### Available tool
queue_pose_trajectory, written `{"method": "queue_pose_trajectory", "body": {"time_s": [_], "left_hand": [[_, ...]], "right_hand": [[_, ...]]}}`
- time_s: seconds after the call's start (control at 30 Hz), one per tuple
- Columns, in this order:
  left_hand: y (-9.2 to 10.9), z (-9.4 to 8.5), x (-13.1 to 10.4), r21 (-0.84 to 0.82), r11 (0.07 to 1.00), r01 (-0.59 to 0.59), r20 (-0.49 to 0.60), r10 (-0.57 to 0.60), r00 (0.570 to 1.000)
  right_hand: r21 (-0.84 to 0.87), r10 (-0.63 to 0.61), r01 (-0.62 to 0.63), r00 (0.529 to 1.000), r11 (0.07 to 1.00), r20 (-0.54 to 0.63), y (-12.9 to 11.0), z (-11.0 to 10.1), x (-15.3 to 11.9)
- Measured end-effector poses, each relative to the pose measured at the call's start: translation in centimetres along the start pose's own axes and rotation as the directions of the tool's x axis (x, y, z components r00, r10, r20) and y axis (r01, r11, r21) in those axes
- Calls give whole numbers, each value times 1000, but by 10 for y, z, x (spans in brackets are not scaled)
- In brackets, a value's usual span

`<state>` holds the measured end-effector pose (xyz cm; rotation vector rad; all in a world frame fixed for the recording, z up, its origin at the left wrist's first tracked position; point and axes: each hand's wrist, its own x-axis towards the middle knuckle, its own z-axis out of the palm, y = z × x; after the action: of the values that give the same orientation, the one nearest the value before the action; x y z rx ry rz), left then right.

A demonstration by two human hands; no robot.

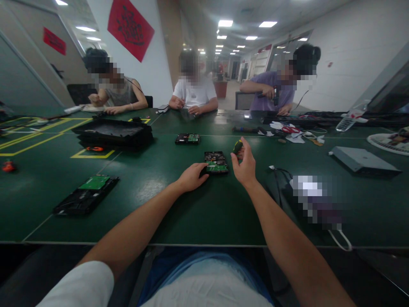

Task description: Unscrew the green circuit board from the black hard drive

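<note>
A black hard drive with a green circuit board (216,162) lies on the green table (198,217) in front of me. My left hand (193,177) rests at its left side, the fingers closed on its edge. To the right of the drive, my right hand (244,162) is raised and holds a small dark green and yellow tool handle (237,147) between thumb and fingers. The tool's tip cannot be made out. Another drive with a green board (187,138) lies farther back, apart from both hands.
A larger black unit with a green board (87,195) is at left, before black trays (113,133). A grey metal box (364,159), a bottle (351,117) and a cable (278,187) are at right. Three people sit across the table.
</note>
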<state>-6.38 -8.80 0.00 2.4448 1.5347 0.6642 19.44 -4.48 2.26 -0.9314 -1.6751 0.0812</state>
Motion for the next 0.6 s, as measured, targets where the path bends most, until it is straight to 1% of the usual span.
{"method": "queue_pose_trajectory", "body": {"time_s": [0.1,0.33,0.47,0.6], "left_hand": [[-1,1,0,-2,1000,3,-1,-3,1000],[-1,-1,0,11,1000,-3,9,3,1000],[-2,0,0,-2,1000,3,6,-3,1000],[-3,1,0,-12,1000,5,0,-5,1000]], "right_hand": [[-10,-12,12,1000,1000,-2,1,0,0],[58,46,-47,999,997,18,0,0,-1],[12,29,-29,999,1000,-18,2,2,0],[-5,4,-4,1000,1000,-21,2,1,0]]}}
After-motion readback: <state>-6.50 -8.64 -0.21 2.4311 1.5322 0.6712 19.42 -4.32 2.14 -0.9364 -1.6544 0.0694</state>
